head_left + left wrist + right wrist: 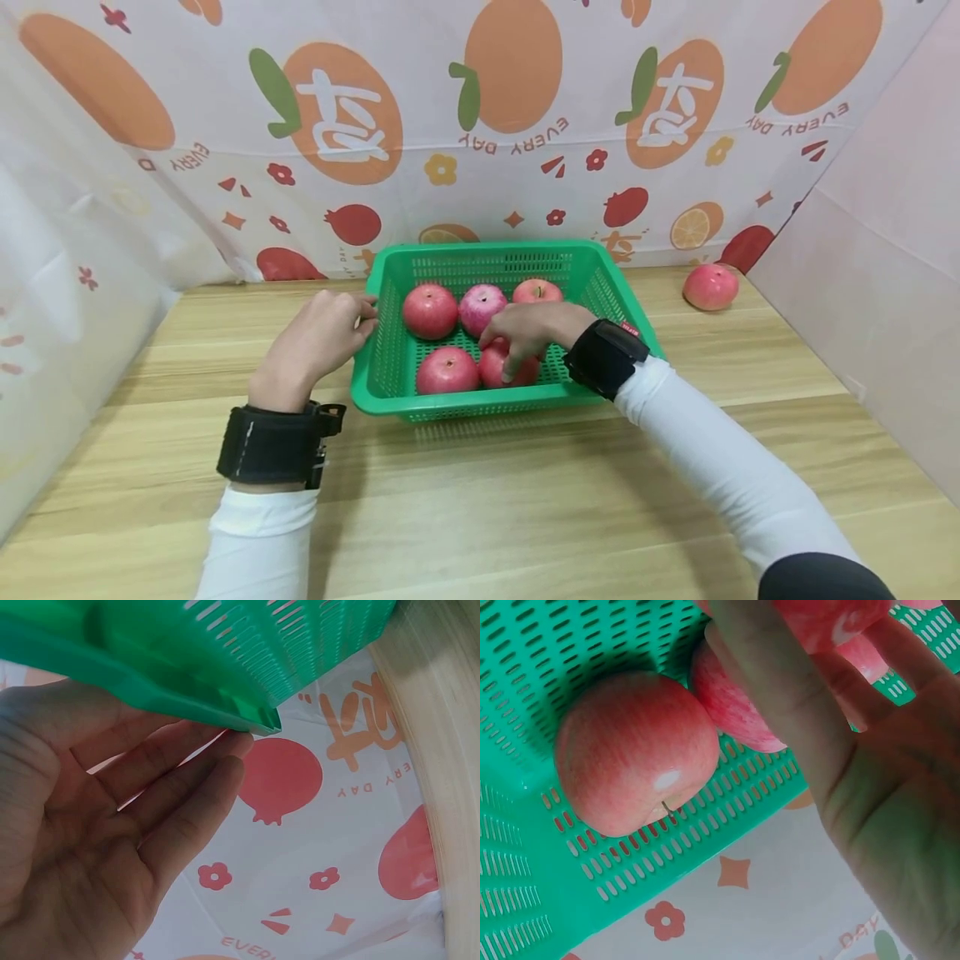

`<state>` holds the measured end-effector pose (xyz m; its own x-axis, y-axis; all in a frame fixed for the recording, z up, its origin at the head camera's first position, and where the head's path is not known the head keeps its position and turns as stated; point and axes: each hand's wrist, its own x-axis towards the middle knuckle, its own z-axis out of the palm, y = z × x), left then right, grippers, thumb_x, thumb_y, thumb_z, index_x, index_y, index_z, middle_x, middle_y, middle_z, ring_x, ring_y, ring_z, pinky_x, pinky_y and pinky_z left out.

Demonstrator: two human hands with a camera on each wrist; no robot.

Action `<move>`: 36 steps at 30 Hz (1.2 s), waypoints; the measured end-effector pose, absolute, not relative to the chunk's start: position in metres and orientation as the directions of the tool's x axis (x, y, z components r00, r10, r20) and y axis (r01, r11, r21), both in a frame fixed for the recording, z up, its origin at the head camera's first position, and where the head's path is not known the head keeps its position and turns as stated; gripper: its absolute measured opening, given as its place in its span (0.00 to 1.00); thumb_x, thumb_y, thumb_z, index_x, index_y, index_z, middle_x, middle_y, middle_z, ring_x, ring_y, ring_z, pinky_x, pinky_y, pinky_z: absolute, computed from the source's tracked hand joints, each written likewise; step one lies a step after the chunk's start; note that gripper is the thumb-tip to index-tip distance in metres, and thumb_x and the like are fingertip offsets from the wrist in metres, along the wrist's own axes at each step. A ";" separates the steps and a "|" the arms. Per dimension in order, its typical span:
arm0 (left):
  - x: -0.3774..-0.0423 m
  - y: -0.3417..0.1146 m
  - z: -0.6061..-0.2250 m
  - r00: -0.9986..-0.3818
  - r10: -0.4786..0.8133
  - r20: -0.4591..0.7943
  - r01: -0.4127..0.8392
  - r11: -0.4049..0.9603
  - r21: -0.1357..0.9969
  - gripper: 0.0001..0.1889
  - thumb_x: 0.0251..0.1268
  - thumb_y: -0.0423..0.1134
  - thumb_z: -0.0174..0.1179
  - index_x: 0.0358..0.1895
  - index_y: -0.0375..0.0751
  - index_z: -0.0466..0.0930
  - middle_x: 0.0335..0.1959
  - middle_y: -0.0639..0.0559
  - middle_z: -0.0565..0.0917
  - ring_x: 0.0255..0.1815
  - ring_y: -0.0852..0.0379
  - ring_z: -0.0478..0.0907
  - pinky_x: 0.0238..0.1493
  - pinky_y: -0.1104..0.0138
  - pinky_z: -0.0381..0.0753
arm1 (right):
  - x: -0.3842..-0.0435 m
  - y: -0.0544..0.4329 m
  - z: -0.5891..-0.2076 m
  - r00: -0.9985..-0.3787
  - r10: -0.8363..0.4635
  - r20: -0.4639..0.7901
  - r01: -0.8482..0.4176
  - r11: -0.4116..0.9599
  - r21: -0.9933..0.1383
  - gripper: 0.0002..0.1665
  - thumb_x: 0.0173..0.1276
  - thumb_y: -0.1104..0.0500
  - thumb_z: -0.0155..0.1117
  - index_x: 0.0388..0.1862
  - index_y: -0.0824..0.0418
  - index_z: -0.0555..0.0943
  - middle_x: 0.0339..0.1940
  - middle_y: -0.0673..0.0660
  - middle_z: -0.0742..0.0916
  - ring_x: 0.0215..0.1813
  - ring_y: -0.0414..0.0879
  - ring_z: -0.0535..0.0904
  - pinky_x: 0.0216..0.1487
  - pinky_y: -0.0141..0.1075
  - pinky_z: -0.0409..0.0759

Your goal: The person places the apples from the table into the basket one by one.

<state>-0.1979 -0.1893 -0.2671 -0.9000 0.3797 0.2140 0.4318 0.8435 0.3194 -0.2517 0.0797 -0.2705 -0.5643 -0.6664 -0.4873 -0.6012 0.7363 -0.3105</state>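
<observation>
A green plastic basket (480, 402) with slotted walls stands on the table, holding several red apples. My right hand (532, 327) reaches inside it and grips the front right apple (516, 371) between thumb and fingers. Beside that one lies the front left apple (447, 371). Along the back are a left apple (431, 311), a streaked pinkish apple (482, 305) and a right apple (537, 291), partly covered by my hand. My left hand (318, 337) is at the basket's left rim; in the left wrist view its fingers (191, 806) extend loosely against the rim, which hides part of them.
A lone apple (711, 287) sits on the wooden table (480, 508) at the back right, outside the basket. Close behind the basket hangs a fruit-printed cloth (420, 108). Pale coverings close off the left and right sides.
</observation>
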 end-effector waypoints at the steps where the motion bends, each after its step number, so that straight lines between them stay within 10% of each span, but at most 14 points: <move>1: -0.198 -0.189 -0.268 -0.899 0.380 0.217 0.433 0.843 0.318 0.09 0.68 0.24 0.60 0.43 0.19 0.85 0.52 0.25 0.82 0.49 0.31 0.83 0.42 0.50 0.84 | -0.252 0.079 -0.271 -0.554 -0.677 -0.484 -0.615 0.725 -0.311 0.34 0.68 0.56 0.72 0.72 0.60 0.75 0.63 0.57 0.79 0.59 0.50 0.73 0.47 0.36 0.82; 24: -0.202 -0.189 -0.266 -0.898 0.385 0.213 0.437 0.843 0.315 0.09 0.68 0.24 0.60 0.44 0.19 0.85 0.51 0.26 0.82 0.50 0.31 0.83 0.43 0.48 0.84 | -0.251 0.079 -0.270 -0.544 -0.662 -0.516 -0.566 0.743 -0.356 0.38 0.69 0.55 0.72 0.75 0.59 0.71 0.65 0.57 0.76 0.60 0.50 0.71 0.42 0.36 0.83; 30: -0.200 -0.187 -0.266 -0.906 0.379 0.187 0.421 0.847 0.324 0.10 0.69 0.24 0.59 0.46 0.18 0.84 0.53 0.26 0.82 0.54 0.31 0.81 0.47 0.47 0.83 | -0.254 0.090 -0.270 -0.554 -0.686 -0.472 -0.582 0.724 -0.370 0.44 0.69 0.48 0.71 0.79 0.58 0.66 0.73 0.55 0.73 0.71 0.50 0.66 0.65 0.45 0.74; 36: -0.198 -0.189 -0.266 -0.909 0.371 0.190 0.415 0.849 0.327 0.10 0.68 0.24 0.59 0.46 0.18 0.84 0.53 0.26 0.82 0.55 0.32 0.81 0.45 0.48 0.84 | -0.256 0.102 -0.268 -0.572 -0.719 -0.394 -0.565 0.694 -0.446 0.44 0.68 0.48 0.71 0.77 0.63 0.66 0.72 0.58 0.74 0.72 0.53 0.67 0.68 0.47 0.71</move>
<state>-0.1981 -0.1885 -0.2657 -0.9090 0.3709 0.1902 0.4148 0.8492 0.3268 -0.2563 0.1024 -0.2678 -0.5720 -0.7194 -0.3942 -0.5655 0.6939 -0.4458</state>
